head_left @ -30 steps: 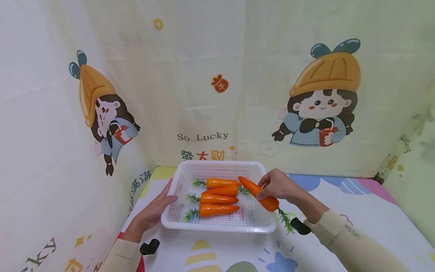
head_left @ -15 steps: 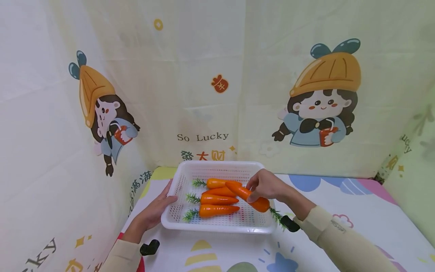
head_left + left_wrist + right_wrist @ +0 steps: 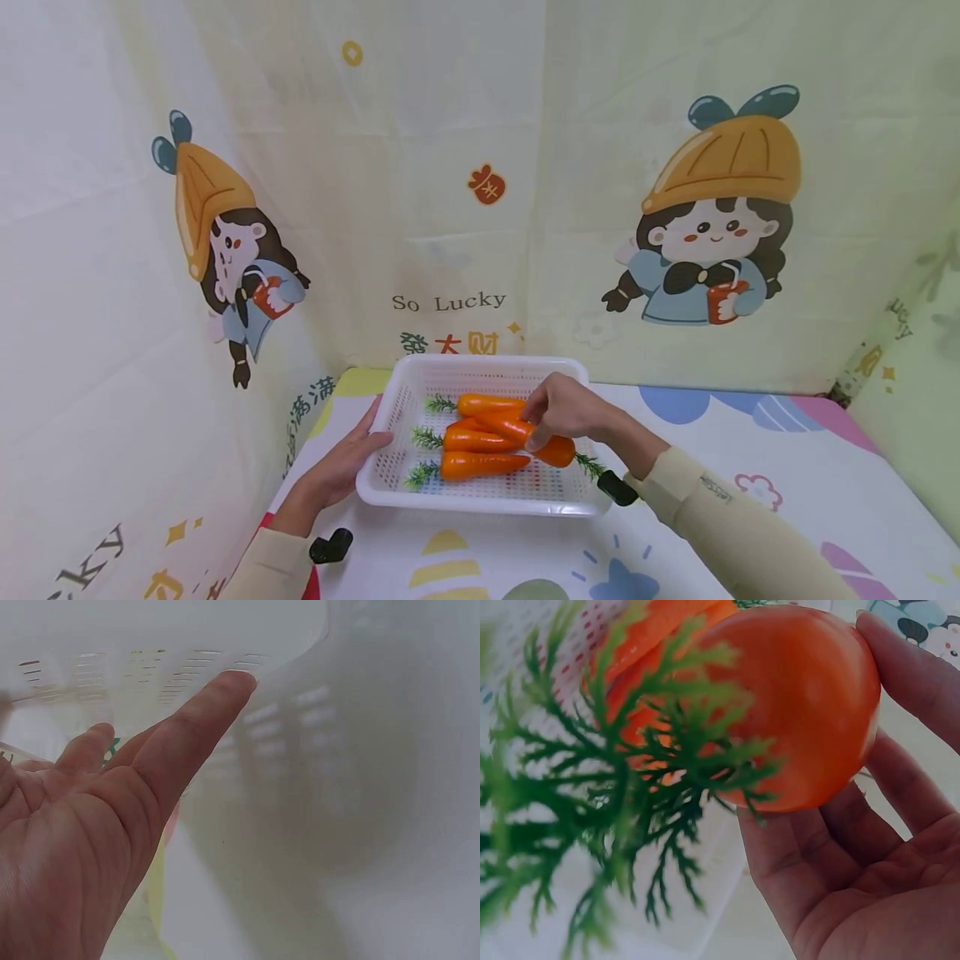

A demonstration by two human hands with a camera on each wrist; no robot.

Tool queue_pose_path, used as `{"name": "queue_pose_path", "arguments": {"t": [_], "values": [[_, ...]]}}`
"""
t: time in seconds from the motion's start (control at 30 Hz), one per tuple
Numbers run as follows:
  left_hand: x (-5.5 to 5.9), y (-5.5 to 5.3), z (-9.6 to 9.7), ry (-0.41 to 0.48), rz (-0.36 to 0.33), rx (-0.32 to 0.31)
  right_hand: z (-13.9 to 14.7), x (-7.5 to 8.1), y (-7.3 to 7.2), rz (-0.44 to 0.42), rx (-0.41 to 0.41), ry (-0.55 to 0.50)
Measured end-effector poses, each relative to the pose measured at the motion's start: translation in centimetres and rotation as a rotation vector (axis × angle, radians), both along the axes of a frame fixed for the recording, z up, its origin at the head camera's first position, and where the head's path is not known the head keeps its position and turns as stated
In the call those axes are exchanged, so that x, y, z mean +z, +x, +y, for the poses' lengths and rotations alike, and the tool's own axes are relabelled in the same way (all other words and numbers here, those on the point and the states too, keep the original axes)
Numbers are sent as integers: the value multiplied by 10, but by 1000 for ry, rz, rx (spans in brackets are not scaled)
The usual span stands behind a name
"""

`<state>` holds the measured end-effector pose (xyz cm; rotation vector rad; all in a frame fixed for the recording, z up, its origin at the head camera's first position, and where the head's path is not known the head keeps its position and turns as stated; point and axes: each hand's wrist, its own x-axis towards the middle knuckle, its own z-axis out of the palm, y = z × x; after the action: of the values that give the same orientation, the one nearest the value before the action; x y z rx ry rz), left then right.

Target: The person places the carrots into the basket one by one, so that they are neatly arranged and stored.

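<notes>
A white perforated plastic basket holds several orange toy carrots, such as the front carrot, with green leafy tops. My right hand grips another carrot by its thick body over the basket's right half. The held carrot slants across the others, its tip to the upper left and its leaves to the right. Whether it touches them cannot be told. My left hand holds the basket's left side, thumb over the rim and fingers outside. In the left wrist view, a finger lies against the basket wall.
The basket stands on a table with a patterned white cloth, near the back edge. Pale printed curtains hang behind and at both sides. A black wrist device is by the left sleeve, and another black device by the right.
My right hand has carried the gripped carrot leftward and lower, from the basket's right rim to above the other carrots. The left hand and the basket stay in place.
</notes>
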<state>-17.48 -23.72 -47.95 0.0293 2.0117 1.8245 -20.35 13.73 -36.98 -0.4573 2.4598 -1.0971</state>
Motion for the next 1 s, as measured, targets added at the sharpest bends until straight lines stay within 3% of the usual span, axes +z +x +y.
{"name": "queue_pose_path", "arguments": {"t": [0.4, 1.0], "values": [[-1, -1, 0, 3, 4, -6, -24, -4, -6, 43, 61, 27], [-2, -3, 0, 10, -2, -5, -47, -27, -12, 66, 116, 76]]}}
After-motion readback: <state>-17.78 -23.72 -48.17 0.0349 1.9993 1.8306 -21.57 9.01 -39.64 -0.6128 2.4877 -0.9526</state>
